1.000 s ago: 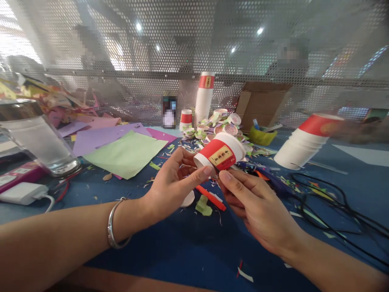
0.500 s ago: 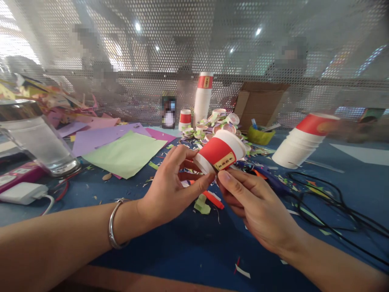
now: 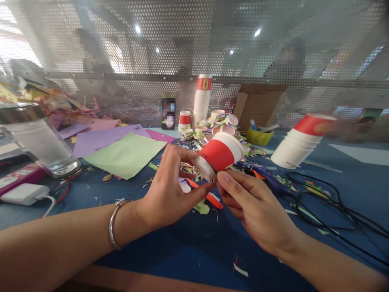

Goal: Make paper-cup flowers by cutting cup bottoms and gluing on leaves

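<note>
A red and white paper cup (image 3: 220, 155) is held tilted above the blue table, its base toward me and its rim pointing away. My left hand (image 3: 170, 188) pinches the cup's base from the left, thumb and fingers closed round it. My right hand (image 3: 252, 209) grips the base from the right with thumb and forefinger. An orange pen (image 3: 206, 196) lies on the table just under both hands, among paper scraps.
A stack of cups (image 3: 299, 142) lies on its side at right, a tall stack (image 3: 203, 99) stands at the back beside a heap of cut cup pieces (image 3: 219, 125). Coloured paper sheets (image 3: 124, 152) and a glass jar (image 3: 36, 140) are left; black cables (image 3: 331, 202) right. A perforated screen (image 3: 194, 61) closes the far edge.
The cup has been turned between my fingers, so its yellow label has rolled out of sight underneath. Both hands stayed in place, my left fingers shifting on the base.
</note>
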Available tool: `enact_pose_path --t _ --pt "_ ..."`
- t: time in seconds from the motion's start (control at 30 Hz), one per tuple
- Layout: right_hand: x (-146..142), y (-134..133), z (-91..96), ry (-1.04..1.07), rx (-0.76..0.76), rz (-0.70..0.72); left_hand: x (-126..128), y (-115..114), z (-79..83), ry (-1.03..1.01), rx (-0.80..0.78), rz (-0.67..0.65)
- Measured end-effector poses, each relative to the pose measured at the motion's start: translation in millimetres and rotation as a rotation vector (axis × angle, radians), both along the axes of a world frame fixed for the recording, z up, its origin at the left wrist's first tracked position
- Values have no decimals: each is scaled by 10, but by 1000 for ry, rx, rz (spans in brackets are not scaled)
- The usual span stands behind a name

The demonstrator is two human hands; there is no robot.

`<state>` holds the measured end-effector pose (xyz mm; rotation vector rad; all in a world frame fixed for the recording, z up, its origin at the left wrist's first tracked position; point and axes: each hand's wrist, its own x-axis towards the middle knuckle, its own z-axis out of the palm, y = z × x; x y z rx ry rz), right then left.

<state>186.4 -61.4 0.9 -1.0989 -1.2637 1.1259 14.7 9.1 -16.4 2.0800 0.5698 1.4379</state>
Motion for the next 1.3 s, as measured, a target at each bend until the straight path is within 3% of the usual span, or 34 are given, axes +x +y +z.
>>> enact_pose_path --t 0.17,0.27,0.47,0.67,0.97,1.03,1.2,1.3 --pt "32 19 -9 15 -13 -3 62 20 103 -167 -657 -242" --pt "27 33 -17 13 -4 3 74 47 134 -211 -819 -359" --pt "21 24 -15 28 3 12 52 27 127 -236 -705 -372" --pt "25 -6 -35 -18 30 4 59 -60 96 -154 -524 -294" --pt "-6 5 -26 15 23 1 42 -17 16 -62 -138 -49" --pt "-2 4 -16 35 29 16 42 -20 28 -81 -202 -58" --pt "26 13 -12 31 63 22 72 -18 93 -209 -654 -257" --pt "40 25 -24 24 51 29 83 0 122 -260 -812 -351"
